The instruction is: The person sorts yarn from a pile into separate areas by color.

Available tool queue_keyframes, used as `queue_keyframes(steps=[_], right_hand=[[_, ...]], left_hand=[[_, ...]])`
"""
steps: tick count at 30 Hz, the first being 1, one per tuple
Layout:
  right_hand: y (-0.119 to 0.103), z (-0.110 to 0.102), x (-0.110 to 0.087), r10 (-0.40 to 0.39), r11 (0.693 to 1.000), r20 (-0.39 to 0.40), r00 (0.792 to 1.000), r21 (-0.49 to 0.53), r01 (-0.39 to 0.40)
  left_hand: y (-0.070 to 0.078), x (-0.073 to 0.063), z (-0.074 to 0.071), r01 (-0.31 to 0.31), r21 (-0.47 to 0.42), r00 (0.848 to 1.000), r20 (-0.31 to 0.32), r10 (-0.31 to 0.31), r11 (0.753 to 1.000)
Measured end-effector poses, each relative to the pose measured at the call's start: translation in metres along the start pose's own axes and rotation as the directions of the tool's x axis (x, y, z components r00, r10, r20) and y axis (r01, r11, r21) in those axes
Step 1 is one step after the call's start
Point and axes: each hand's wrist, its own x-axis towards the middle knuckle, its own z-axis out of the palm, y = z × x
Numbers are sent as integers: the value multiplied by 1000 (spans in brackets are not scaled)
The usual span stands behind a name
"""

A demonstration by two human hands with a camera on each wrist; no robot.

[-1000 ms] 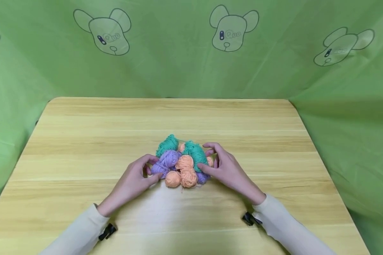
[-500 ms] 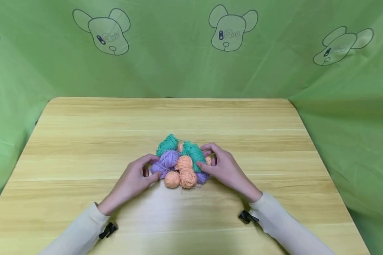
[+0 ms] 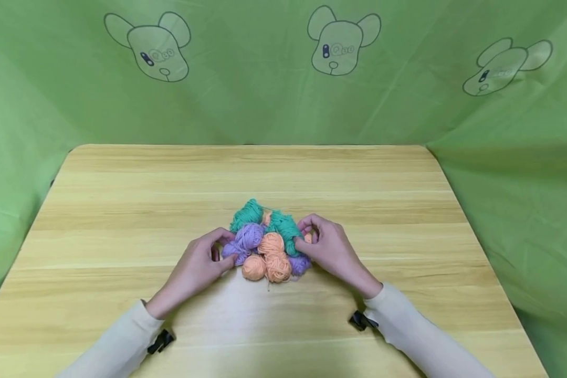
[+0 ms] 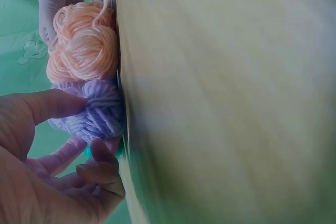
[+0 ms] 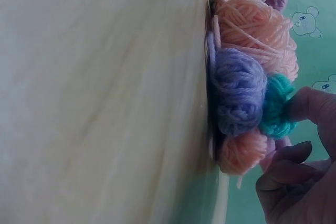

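A pile of yarn balls in teal, purple and peach lies mid-table in the head view. At its left side my left hand (image 3: 202,258) holds a purple yarn ball (image 3: 235,253), thumb in front and fingers behind. My right hand (image 3: 329,247) grips a teal yarn ball (image 3: 284,230) on the right, its thumb pressing into the strands. Peach yarn balls (image 3: 277,266) sit at the front between the hands. Another purple ball (image 5: 239,93) lies under the teal one in the right wrist view, with a peach ball (image 5: 242,151) beside it. The far fingertips are partly hidden.
A second teal yarn ball (image 3: 247,215) and an upper purple ball (image 3: 250,235) make up the back left of the pile. The wooden table (image 3: 123,210) reaches a green curtain (image 3: 250,105) behind and at both sides. Black clips (image 3: 160,341) hang by the sleeves.
My right hand has moved a little left and its thumb digs further into the teal yarn ball, which has shifted slightly left. The left hand has stayed nearly still.
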Motion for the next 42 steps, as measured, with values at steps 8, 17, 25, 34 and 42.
queue_keyframes(steps=[8,17,25,34,42], right_hand=[[2,-2,-5,-11,999,-27,1000,41,12],[1,-7,-6,2,993,-49,999,114,3],[1,-18,-7,22,988,-87,996,156,-8],[-1,-36,-10,17,982,-158,987,187,13],[1,-55,-12,8,982,-206,978,188,32]], left_hand=[[0,-3,2,28,-15,1000,12,-27,1000],[-1,-4,-1,36,-4,999,17,-36,999],[0,-2,-1,32,3,999,21,-32,999],[1,0,-1,21,3,999,25,-21,1000],[2,1,-1,21,4,999,28,-21,1000]])
